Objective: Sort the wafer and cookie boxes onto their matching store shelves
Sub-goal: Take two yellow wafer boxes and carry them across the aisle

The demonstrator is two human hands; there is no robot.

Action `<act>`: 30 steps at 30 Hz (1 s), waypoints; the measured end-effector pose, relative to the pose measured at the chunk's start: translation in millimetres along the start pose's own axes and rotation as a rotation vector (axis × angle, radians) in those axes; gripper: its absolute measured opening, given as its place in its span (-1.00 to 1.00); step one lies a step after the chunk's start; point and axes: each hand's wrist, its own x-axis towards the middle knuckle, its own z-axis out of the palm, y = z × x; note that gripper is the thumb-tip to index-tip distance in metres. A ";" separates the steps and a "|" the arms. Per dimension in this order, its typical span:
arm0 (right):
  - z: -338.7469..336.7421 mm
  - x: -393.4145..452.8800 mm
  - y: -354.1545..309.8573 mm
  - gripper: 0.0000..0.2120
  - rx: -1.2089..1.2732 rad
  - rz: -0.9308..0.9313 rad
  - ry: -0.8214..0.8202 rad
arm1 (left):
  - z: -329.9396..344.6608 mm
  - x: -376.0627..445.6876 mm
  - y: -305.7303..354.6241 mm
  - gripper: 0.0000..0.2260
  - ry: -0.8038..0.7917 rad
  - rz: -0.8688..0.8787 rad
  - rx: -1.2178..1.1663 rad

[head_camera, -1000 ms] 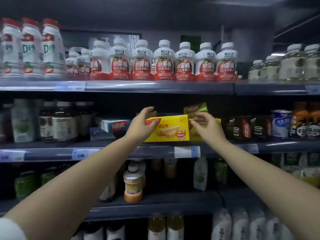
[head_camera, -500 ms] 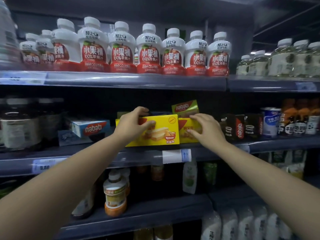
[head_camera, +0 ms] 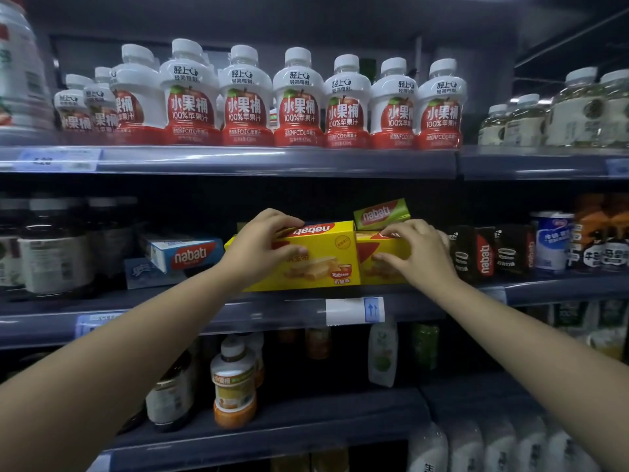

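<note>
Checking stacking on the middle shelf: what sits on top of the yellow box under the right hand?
A green nabati box lies tilted behind and above the right yellow box, seemingly on its back edge. The right hand covers part of the top, so contact is unclear.

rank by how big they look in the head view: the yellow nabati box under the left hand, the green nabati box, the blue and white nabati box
1. yellow nabati box, clearly the largest.
2. blue and white nabati box.
3. green nabati box, the smallest showing; its lower part is hidden behind the yellow boxes and it sits further back, so its true size is uncertain.
</note>
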 end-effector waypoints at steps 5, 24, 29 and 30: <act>-8.4 6.4 -5.1 -0.45 -0.045 0.006 -0.060 | -0.1 -4.4 2.8 -0.58 0.004 0.009 0.005; -46.7 5.3 -19.6 -0.57 0.156 0.083 0.101 | -5.6 -1.2 24.9 -0.55 0.138 0.017 -0.017; -51.0 -5.5 -19.9 -0.54 0.240 0.175 0.133 | -6.1 -5.3 44.0 -0.54 0.163 0.007 -0.026; -53.4 -10.1 -18.5 -0.52 0.239 0.179 0.138 | -6.1 -6.6 48.4 -0.53 0.163 -0.002 -0.025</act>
